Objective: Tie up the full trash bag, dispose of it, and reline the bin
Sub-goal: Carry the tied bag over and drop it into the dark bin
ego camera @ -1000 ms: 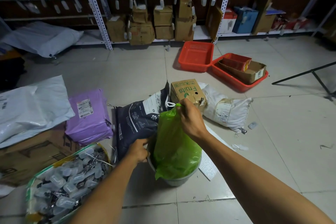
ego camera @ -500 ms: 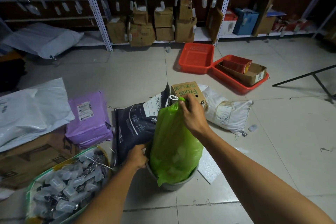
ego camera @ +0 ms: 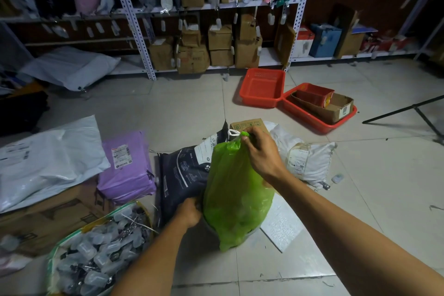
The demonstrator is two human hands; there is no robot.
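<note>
Green trash bag (ego camera: 236,197) in right hand (ego camera: 260,151)

Dim room; pale tiled floor (ego camera: 187,108) runs back to metal shelving (ego camera: 134,19) loaded with cardboard boxes (ego camera: 219,37).

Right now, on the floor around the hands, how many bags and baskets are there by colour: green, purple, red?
Green trash bag: 1, held by the right hand
Purple parcel bag: 1
Red baskets: 2
Total: 4
</note>
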